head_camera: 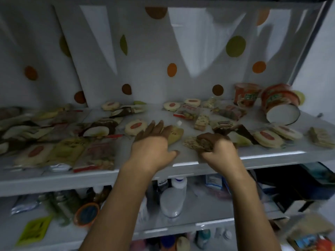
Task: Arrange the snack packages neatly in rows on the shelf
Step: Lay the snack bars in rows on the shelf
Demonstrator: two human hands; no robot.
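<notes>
Snack packages (59, 147) lie in rough rows at the left of the grey shelf (272, 156). At centre the left hand (152, 144) reaches in with fingers (154, 127) straight, touching a yellowish packet (176, 134), and just right the right hand (217, 149) curls round a cracker packet (192, 144). Further right, loose packets (268, 138) lie scattered below two red tubs (279, 102), one tipped over.

Dim light, white backing sheet (163, 51) (brown, orange and green dots), pale wall (322, 60) at right.
</notes>
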